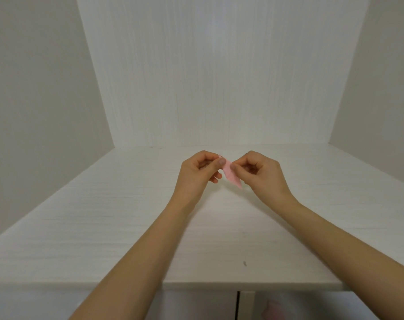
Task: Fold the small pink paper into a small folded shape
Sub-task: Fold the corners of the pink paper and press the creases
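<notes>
The small pink paper (231, 176) is a narrow folded strip held in the air above the white table (104, 227), slanting down to the right to a pointed end. My left hand (200, 170) pinches its upper end between thumb and fingers. My right hand (261, 174) pinches the strip from the right side, thumb on the paper, its other fingers curled. Both forearms reach in from the bottom of the view. The paper's upper tip is partly hidden by my left thumb.
White walls close the table in at the back (219, 88), left and right. A small dark speck (244, 263) lies on the table near its front edge. Below the edge show cabinet doors (219, 303) and something pink (272, 308).
</notes>
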